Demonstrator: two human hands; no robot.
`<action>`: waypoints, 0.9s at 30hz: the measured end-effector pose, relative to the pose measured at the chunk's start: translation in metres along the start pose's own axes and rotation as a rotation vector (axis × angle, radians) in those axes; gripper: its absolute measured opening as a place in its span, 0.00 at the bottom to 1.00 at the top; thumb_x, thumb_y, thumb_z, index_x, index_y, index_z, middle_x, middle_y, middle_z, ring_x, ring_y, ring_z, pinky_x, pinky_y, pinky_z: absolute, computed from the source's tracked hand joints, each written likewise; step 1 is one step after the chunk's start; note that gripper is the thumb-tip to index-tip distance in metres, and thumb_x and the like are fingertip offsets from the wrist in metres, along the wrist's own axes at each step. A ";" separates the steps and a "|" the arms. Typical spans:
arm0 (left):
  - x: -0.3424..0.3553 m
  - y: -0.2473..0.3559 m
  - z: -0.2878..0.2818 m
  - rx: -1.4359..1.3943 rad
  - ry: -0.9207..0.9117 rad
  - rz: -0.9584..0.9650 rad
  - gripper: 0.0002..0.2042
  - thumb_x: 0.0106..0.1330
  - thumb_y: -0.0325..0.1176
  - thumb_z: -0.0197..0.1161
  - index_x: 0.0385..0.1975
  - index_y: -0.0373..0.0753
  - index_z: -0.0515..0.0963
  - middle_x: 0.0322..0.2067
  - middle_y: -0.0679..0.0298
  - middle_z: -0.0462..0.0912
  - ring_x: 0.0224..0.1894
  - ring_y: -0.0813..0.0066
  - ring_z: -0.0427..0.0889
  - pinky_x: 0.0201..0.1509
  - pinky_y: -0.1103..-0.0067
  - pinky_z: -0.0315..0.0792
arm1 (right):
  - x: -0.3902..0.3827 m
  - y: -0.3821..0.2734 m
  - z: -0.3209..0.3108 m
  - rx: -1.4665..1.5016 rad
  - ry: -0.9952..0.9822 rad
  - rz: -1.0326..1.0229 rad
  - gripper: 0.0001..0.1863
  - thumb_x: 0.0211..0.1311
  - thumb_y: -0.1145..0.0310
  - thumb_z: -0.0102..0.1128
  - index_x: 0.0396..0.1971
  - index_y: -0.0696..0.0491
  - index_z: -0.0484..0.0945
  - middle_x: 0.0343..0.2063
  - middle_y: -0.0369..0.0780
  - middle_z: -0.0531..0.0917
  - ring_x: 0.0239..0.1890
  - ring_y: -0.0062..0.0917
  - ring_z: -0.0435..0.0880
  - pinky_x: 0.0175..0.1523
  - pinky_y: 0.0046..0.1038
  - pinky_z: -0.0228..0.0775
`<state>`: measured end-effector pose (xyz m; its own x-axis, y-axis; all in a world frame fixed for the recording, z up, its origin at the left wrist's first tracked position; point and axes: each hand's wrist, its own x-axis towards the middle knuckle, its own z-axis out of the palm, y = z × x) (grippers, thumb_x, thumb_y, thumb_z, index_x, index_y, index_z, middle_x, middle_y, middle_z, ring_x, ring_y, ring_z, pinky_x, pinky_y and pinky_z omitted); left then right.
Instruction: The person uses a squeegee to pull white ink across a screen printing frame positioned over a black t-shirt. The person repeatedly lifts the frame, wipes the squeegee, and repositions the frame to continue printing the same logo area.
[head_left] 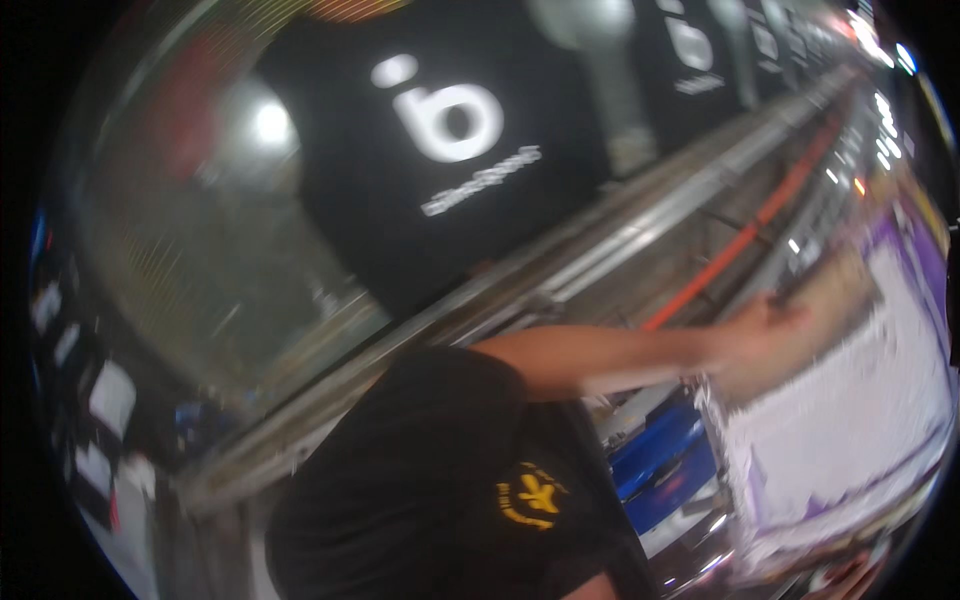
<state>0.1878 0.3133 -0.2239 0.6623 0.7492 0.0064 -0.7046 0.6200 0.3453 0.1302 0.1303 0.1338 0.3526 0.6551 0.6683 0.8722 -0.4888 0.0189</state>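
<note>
My bare left arm reaches from a black sleeve toward the right. At its end my left hand (752, 335) is closed on a wide, wooden-looking squeegee (825, 315), smeared by motion. The squeegee lies across the upper left part of a printing screen (830, 430), whose surface is coated with thick white ink over purple. My right hand (850, 578) shows only in part at the lower right. Its blurred fingers are bent at the near edge of the screen frame, and the rest of it is cut off.
Black shirts with white prints (450, 125) lie flat in a row along a long table. Metal rails and an orange-red strip (745, 245) run beside them. A blue piece (665, 450) sits below my left forearm. Pale items (112, 400) show at far left.
</note>
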 end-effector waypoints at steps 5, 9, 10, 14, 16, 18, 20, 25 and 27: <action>-0.047 -0.009 -0.025 0.066 0.003 -0.099 0.43 0.73 0.67 0.60 0.70 0.29 0.70 0.70 0.48 0.73 0.73 0.57 0.70 0.81 0.63 0.57 | 0.000 0.036 0.005 0.113 -0.077 0.080 0.18 0.78 0.63 0.60 0.56 0.61 0.84 0.40 0.41 0.86 0.29 0.19 0.76 0.30 0.22 0.67; -0.064 0.033 -0.040 0.208 0.049 -0.182 0.44 0.72 0.73 0.52 0.67 0.35 0.78 0.76 0.45 0.63 0.80 0.50 0.56 0.83 0.63 0.51 | 0.021 0.018 0.028 0.073 -0.116 0.104 0.18 0.77 0.67 0.61 0.60 0.60 0.83 0.41 0.41 0.86 0.31 0.20 0.77 0.32 0.21 0.68; -0.059 0.027 -0.043 0.170 0.003 -0.196 0.44 0.72 0.74 0.51 0.68 0.36 0.78 0.77 0.44 0.61 0.82 0.49 0.52 0.83 0.63 0.52 | 0.025 0.018 0.033 0.091 -0.106 0.108 0.20 0.76 0.66 0.61 0.61 0.59 0.82 0.41 0.41 0.87 0.32 0.21 0.78 0.32 0.22 0.69; -0.043 -0.006 -0.065 0.247 -0.007 -0.204 0.48 0.71 0.77 0.49 0.68 0.33 0.78 0.79 0.41 0.57 0.83 0.46 0.47 0.83 0.62 0.50 | 0.014 -0.004 0.058 -0.017 -0.128 0.072 0.22 0.76 0.64 0.61 0.65 0.56 0.80 0.48 0.43 0.87 0.33 0.23 0.81 0.34 0.23 0.73; -0.031 -0.018 -0.071 0.070 -0.017 -0.203 0.51 0.71 0.76 0.51 0.72 0.29 0.69 0.78 0.40 0.59 0.83 0.48 0.49 0.84 0.63 0.49 | 0.016 -0.032 0.073 -0.056 -0.149 -0.013 0.24 0.77 0.63 0.61 0.67 0.55 0.78 0.51 0.45 0.86 0.34 0.24 0.83 0.35 0.24 0.76; -0.029 -0.036 -0.068 -0.023 -0.023 -0.241 0.54 0.70 0.75 0.54 0.75 0.24 0.59 0.76 0.39 0.62 0.81 0.50 0.54 0.83 0.65 0.50 | 0.023 -0.016 0.049 -0.102 -0.255 0.059 0.25 0.78 0.63 0.60 0.70 0.55 0.75 0.55 0.48 0.85 0.37 0.28 0.85 0.37 0.27 0.80; -0.028 -0.048 -0.059 -0.041 0.010 -0.282 0.59 0.70 0.73 0.57 0.78 0.20 0.47 0.75 0.39 0.66 0.79 0.53 0.60 0.82 0.67 0.53 | 0.028 -0.011 0.035 -0.165 -0.313 0.073 0.25 0.78 0.64 0.59 0.70 0.55 0.74 0.54 0.48 0.85 0.38 0.29 0.86 0.37 0.28 0.82; -0.016 -0.056 -0.072 0.021 0.027 -0.285 0.59 0.69 0.72 0.60 0.77 0.20 0.48 0.72 0.38 0.68 0.77 0.51 0.64 0.81 0.70 0.57 | 0.056 0.012 0.052 -0.436 -0.422 -0.139 0.28 0.79 0.65 0.57 0.74 0.56 0.68 0.62 0.50 0.79 0.56 0.37 0.83 0.57 0.36 0.81; -0.018 -0.054 -0.070 0.085 0.041 -0.340 0.59 0.68 0.76 0.56 0.76 0.20 0.54 0.73 0.35 0.64 0.79 0.46 0.60 0.81 0.68 0.57 | 0.060 0.015 0.057 -0.264 -0.447 0.132 0.29 0.79 0.64 0.58 0.75 0.55 0.67 0.64 0.50 0.78 0.60 0.37 0.81 0.61 0.37 0.79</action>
<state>0.1962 0.2828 -0.3083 0.8436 0.5127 -0.1594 -0.4202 0.8153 0.3985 0.1839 0.1949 0.1315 0.6136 0.7317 0.2969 0.7163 -0.6740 0.1808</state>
